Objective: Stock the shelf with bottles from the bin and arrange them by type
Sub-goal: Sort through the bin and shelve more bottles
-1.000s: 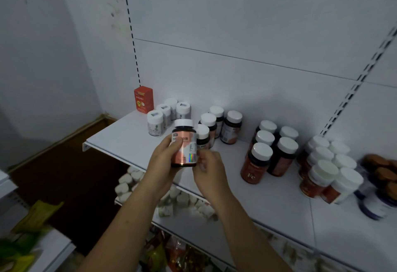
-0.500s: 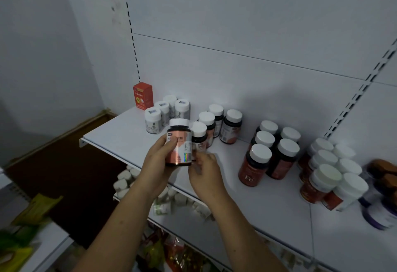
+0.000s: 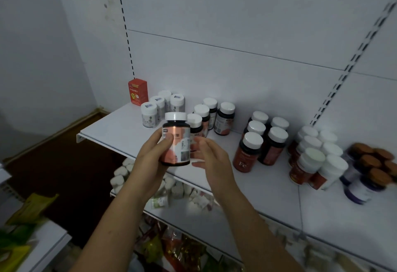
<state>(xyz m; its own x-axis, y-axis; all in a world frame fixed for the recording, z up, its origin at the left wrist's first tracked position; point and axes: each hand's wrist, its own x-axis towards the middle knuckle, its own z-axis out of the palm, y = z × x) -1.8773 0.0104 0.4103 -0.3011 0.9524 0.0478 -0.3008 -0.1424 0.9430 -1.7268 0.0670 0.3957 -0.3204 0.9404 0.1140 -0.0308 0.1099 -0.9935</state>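
Right now the left hand (image 3: 150,162) grips a dark bottle (image 3: 177,143) with a copper label and white cap. Its fingers (image 3: 166,140) wrap the lower body and hold it upright, just in front of the matching bottles (image 3: 206,117) on the shelf (image 3: 120,130). The right hand (image 3: 211,158) hovers in front of those matching bottles too, fingers loose, holding nothing. The bottle looks rigid and light, its glossy label perhaps slippery. I'd hold it round the waist, not the cap.
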